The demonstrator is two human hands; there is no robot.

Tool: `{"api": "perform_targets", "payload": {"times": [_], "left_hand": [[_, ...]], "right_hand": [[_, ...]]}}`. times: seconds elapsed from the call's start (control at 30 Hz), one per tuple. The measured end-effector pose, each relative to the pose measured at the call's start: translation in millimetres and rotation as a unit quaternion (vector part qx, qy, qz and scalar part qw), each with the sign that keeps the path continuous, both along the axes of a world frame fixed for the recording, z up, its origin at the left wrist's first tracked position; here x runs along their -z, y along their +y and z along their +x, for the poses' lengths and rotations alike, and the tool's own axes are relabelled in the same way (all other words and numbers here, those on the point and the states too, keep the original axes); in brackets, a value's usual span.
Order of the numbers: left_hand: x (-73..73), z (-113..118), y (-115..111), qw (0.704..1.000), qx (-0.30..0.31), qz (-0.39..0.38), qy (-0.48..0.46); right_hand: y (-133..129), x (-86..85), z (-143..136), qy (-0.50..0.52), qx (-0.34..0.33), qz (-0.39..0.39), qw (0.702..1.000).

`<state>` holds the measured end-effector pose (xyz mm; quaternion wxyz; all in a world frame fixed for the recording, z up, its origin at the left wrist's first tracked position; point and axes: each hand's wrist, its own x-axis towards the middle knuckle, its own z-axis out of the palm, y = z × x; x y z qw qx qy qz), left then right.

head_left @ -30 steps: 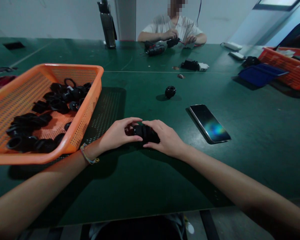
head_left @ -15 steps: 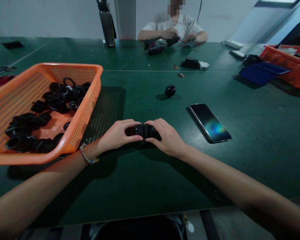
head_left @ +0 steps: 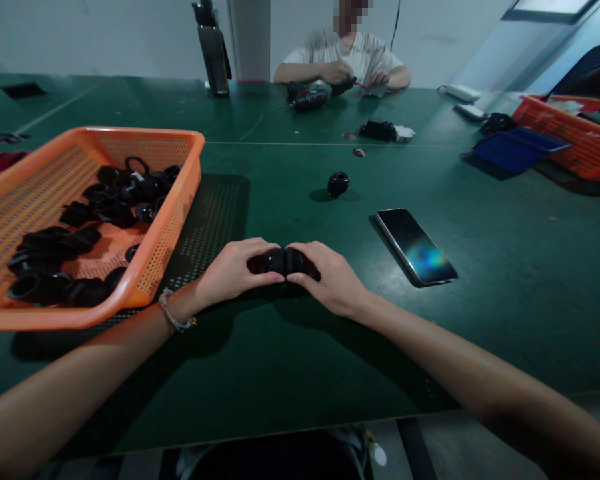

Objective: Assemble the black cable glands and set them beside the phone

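Observation:
Both hands meet at a black ribbed part (head_left: 285, 262) just above the green table (head_left: 300, 373). My left hand (head_left: 233, 270) closes on its left end, thumb below and fingers above. Around the right end my right hand (head_left: 333, 277) is wrapped in the same way. The palm-side ends of the part are partly hidden by the fingers. Beyond the hands a small round black part (head_left: 338, 184) rests alone on the table. An orange basket (head_left: 153, 267) at the left holds several black parts (head_left: 113, 210).
A phone (head_left: 417, 247) lies right of my hands. Across the table sits a person (head_left: 350, 63) near a power drill (head_left: 310, 98). A dark bottle (head_left: 213, 57) stands at the back. A blue tray (head_left: 523, 148) and a red-orange basket (head_left: 570, 150) are at the far right.
My right hand has shifted very slightly left and down against the black part. Both hands keep their hold, and the view has moved a little.

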<state>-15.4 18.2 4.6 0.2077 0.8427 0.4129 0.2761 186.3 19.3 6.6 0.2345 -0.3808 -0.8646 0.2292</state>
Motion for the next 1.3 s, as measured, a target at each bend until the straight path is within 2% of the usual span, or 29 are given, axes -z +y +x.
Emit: {"api": "perform_targets", "payload": {"times": [0.23, 0.47, 0.53, 0.67, 0.77, 1.03, 1.3], "left_hand": [[0.6, 0.3, -1.0, 1.0, -0.001, 0.021, 0.003], [-2.3, 1.5, -3.6, 1.0, -0.012, 0.024, 0.007], [-3.5, 1.8, -3.3, 1.0, -0.017, 0.006, 0.002], [-4.9, 1.9, -0.7, 0.999, -0.023, -0.045, -0.004], [-4.4, 1.2, 1.5, 0.998, -0.019, -0.064, -0.011], [-0.8, -1.1, 2.8, 0.996, -0.007, -0.08, -0.032], [-0.4, -1.2, 1.6, 0.999, -0.008, -0.043, -0.012]], "right_hand": [[-0.5, -1.9, -4.2, 0.022, 0.033, -0.082, 0.996], [-0.2, -9.0, -5.1, 0.042, 0.021, -0.168, 0.985], [0.7, -7.8, -4.0, 0.041, 0.018, -0.154, 0.987], [4.5, -1.4, 0.3, 0.017, -0.012, -0.052, 0.998], [6.6, 1.9, 2.8, -0.002, -0.033, -0.01, 0.999], [1.9, 0.0, -0.5, 0.004, -0.025, 0.004, 1.0], [1.1, 2.5, -4.0, 0.02, 0.024, -0.057, 0.998]]}}
